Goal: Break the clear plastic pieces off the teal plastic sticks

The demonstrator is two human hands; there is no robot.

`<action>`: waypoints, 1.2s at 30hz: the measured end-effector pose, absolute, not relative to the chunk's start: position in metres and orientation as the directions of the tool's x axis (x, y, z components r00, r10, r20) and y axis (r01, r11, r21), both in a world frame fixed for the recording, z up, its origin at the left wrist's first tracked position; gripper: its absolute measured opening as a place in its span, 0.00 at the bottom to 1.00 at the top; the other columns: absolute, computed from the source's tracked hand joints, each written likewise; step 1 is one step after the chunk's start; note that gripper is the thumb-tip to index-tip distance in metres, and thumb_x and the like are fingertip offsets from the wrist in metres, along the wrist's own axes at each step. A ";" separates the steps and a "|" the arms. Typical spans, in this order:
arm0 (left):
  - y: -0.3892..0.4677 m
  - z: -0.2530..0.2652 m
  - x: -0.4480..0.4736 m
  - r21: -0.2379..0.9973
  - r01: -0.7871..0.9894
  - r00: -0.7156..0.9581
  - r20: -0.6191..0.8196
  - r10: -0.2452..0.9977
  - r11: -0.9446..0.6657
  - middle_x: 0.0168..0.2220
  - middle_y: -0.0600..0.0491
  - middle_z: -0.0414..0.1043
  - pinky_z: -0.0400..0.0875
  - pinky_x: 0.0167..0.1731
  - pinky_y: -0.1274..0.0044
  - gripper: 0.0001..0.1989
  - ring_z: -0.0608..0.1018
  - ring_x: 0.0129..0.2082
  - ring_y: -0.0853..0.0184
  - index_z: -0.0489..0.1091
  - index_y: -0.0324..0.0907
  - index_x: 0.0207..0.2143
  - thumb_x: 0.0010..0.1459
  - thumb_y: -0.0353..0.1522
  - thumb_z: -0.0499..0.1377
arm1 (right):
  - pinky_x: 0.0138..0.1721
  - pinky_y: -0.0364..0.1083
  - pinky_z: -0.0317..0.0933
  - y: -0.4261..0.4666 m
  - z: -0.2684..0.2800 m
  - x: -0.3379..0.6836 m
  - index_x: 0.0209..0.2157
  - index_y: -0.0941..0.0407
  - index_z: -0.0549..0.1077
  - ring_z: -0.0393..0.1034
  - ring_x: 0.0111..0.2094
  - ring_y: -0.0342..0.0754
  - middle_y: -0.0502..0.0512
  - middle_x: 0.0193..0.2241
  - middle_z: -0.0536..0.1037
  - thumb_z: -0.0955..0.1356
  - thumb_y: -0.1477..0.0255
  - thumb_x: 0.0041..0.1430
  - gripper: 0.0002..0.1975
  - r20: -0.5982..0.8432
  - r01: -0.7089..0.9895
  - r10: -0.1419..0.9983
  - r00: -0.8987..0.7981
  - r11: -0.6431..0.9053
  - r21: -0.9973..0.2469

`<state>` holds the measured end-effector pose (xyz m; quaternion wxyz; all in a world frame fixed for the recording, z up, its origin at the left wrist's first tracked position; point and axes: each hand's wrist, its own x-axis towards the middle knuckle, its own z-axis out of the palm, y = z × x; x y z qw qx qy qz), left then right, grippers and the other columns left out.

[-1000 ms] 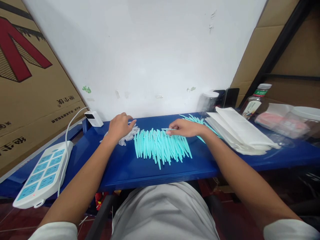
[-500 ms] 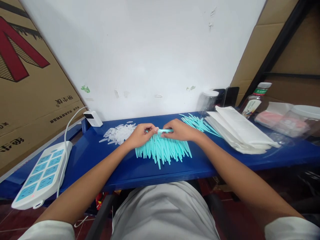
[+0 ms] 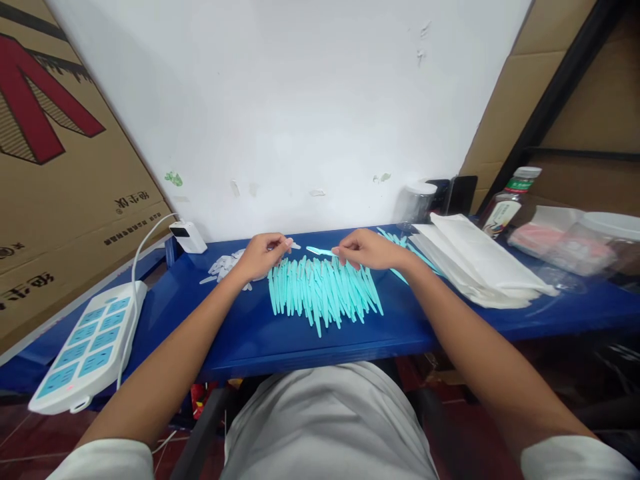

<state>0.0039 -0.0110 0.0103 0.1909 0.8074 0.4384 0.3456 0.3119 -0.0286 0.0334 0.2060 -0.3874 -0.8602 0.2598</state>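
Observation:
My left hand (image 3: 266, 255) pinches a small clear plastic cap (image 3: 295, 246) between thumb and fingertips. In my right hand (image 3: 367, 250) is a turquoise eyebrow razor (image 3: 318, 251), its tip pointing left towards the cap with a gap between them. Below both hands lies a fanned pile of turquoise razors (image 3: 325, 293) on the blue table (image 3: 240, 340). A heap of clear caps (image 3: 223, 265) sits beside my left hand, partly hidden by it. More loose turquoise razors (image 3: 420, 257) lie behind my right wrist, partly covered by it.
White plastic bags (image 3: 480, 260) lie to the right, near a bottle (image 3: 505, 207) and clear jars (image 3: 419, 200). At the left are a power strip (image 3: 90, 347), a white charger box (image 3: 189, 237) and a large cardboard box (image 3: 65, 200). A white wall (image 3: 300, 120) rises behind the table.
My hands have moved apart from where they met above the pile. The left now holds out a clear cap, and the right holds a razor with its tip exposed.

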 end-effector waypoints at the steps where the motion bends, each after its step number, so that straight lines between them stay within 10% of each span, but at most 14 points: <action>1: -0.010 0.012 0.000 0.567 0.620 0.354 0.416 0.838 -0.543 0.20 0.54 0.69 0.64 0.27 0.75 0.22 0.72 0.22 0.67 0.73 0.41 0.29 0.67 0.47 0.55 | 0.26 0.45 0.53 -0.029 0.034 0.315 0.27 0.58 0.81 0.63 0.21 0.44 0.54 0.19 0.75 0.65 0.57 0.67 0.23 0.143 0.568 0.785 -0.602 0.548 -0.614; 7: -0.006 0.016 -0.013 0.175 0.850 0.335 0.546 0.768 -0.496 0.24 0.50 0.72 0.58 0.29 0.72 0.20 0.72 0.26 0.63 0.69 0.43 0.25 0.67 0.43 0.53 | 0.23 0.47 0.46 -0.021 0.029 0.323 0.24 0.58 0.80 0.49 0.18 0.41 0.50 0.15 0.66 0.66 0.66 0.62 0.17 0.099 0.669 0.814 -0.572 0.533 -0.518; 15: -0.006 0.012 -0.010 0.137 0.851 0.374 0.517 0.770 -0.506 0.23 0.50 0.71 0.57 0.28 0.72 0.21 0.71 0.24 0.63 0.67 0.44 0.24 0.68 0.43 0.51 | 0.27 0.46 0.55 -0.020 0.029 0.319 0.31 0.59 0.80 0.67 0.25 0.46 0.56 0.26 0.80 0.69 0.69 0.54 0.09 0.023 0.690 0.882 -0.470 0.384 -0.613; 29: -0.004 0.009 -0.012 0.149 0.855 0.377 0.476 0.794 -0.496 0.22 0.51 0.70 0.56 0.27 0.73 0.21 0.70 0.23 0.64 0.66 0.44 0.23 0.68 0.43 0.52 | 0.23 0.48 0.48 -0.023 0.028 0.316 0.19 0.57 0.74 0.52 0.17 0.42 0.56 0.19 0.76 0.67 0.68 0.57 0.15 -0.108 0.777 0.902 -0.418 0.293 -0.557; 36: -0.006 0.011 -0.012 0.100 0.880 0.380 0.439 0.814 -0.464 0.23 0.49 0.72 0.57 0.26 0.72 0.20 0.72 0.24 0.62 0.68 0.44 0.24 0.68 0.43 0.51 | 0.30 0.48 0.57 -0.029 0.028 0.311 0.19 0.58 0.74 0.64 0.21 0.46 0.59 0.19 0.76 0.67 0.50 0.64 0.29 -0.145 0.767 0.875 -0.461 0.311 -0.562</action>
